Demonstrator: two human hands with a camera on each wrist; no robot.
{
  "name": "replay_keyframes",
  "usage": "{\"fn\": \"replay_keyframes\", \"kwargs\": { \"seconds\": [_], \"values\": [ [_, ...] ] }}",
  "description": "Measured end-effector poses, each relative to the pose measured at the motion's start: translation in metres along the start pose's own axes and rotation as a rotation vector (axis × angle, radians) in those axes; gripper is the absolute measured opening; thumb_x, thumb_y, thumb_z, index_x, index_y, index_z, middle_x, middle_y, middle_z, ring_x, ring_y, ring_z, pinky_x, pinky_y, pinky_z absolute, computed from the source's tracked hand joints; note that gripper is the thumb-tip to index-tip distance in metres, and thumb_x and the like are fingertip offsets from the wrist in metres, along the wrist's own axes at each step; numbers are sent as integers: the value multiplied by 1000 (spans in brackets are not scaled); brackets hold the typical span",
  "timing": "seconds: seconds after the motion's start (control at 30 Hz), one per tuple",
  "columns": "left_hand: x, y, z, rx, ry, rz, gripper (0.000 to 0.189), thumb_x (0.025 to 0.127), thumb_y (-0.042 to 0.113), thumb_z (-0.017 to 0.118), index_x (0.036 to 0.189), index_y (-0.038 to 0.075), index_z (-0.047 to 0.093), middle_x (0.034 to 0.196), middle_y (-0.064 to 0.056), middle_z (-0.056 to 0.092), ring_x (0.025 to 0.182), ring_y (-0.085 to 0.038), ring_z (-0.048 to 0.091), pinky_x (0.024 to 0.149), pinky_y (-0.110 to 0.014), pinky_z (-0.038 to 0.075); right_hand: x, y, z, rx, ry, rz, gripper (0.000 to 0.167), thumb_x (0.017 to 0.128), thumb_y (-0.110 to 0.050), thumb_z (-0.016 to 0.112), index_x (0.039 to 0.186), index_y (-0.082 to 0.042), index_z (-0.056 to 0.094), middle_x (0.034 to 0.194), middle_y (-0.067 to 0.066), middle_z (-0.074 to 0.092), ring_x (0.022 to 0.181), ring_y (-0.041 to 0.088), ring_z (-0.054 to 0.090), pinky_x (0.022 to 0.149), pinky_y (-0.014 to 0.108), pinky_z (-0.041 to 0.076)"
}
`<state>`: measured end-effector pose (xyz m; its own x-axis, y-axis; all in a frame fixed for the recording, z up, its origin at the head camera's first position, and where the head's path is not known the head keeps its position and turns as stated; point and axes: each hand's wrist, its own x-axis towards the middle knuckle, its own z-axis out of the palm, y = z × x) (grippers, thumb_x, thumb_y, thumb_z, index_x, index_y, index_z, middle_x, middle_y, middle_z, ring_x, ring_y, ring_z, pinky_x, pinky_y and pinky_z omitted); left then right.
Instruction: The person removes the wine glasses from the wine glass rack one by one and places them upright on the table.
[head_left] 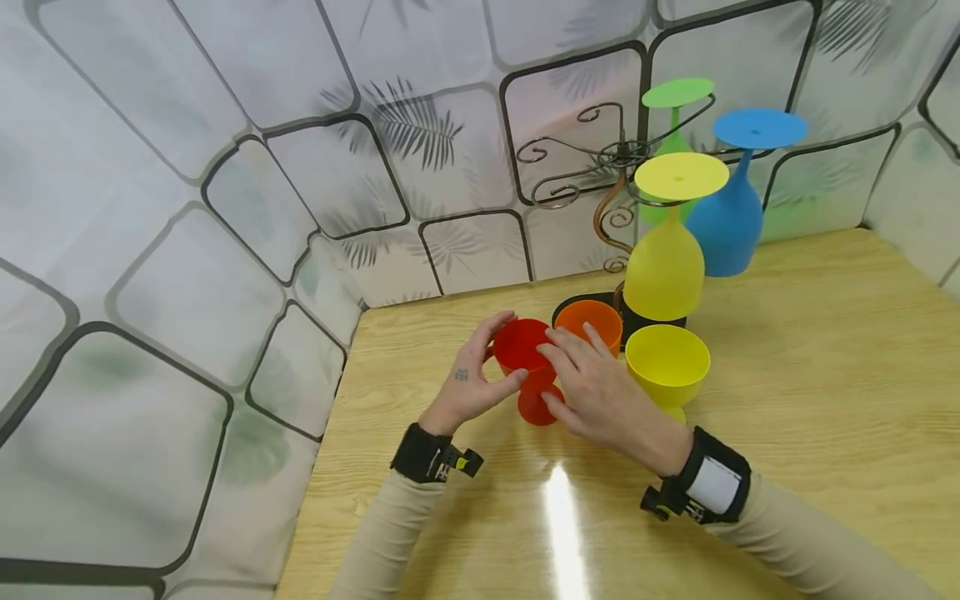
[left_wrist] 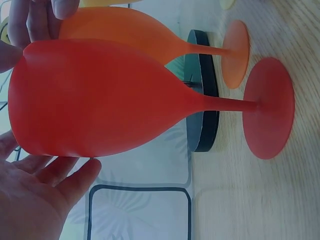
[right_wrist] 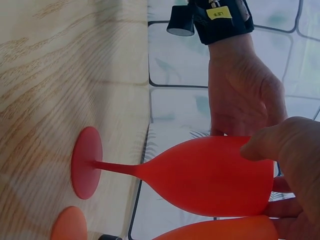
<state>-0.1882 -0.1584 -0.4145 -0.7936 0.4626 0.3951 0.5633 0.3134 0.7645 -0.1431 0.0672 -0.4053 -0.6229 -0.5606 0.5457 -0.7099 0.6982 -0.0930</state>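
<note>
head view: the left hand [head_left: 468, 379] and right hand [head_left: 603, 392] are both grasping the red goblet [head_left: 519, 350] around its bowl; it is standing upright on the table [head_left: 495, 533], mouth facing up, just beside the orange goblet [head_left: 587, 315].

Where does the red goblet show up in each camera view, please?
Head: red goblet, just below and right of centre.
Left wrist: red goblet, across the middle, bowl left, base right.
Right wrist: red goblet, below centre, bowl right, base left.
Shared landmark: the orange goblet beside it in all three.
</note>
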Motion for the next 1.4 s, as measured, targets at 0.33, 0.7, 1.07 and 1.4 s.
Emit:
{"fn": "replay_keyframes", "kwargs": {
  "seconds": [0.33,0.7,1.07,1.4],
  "values": [
    [2,6,-4,20,-3,40,69,91,23,64,152,2,39,153,-16,47,142,-35,44,111,-60,43,0,-2,-15,72,83,-21,56,81,-22,84,125,5,62,136,24,62,129,39,57,109,65,42],
    [16,20,-17,37,2,103,79,97,53,59,152,1,39,156,-18,42,144,-34,41,117,-58,37,-1,17,-65,286,266,10,56,82,-14,80,129,6,57,134,21,61,121,35,61,112,42,46],
    [30,40,-20,103,-30,108,79,96,49,57,154,0,36,158,-15,41,144,-31,41,119,-50,37,-8,61,-90,229,531,245,67,89,-43,67,123,13,54,119,30,56,110,43,53,90,45,43],
    [51,60,-16,159,-77,151,70,94,30,62,155,6,37,159,-14,40,146,-27,39,119,-47,37,-7,86,-90,372,393,492,90,78,-11,86,149,5,33,146,27,45,127,48,49,101,64,42]
  ]
}}
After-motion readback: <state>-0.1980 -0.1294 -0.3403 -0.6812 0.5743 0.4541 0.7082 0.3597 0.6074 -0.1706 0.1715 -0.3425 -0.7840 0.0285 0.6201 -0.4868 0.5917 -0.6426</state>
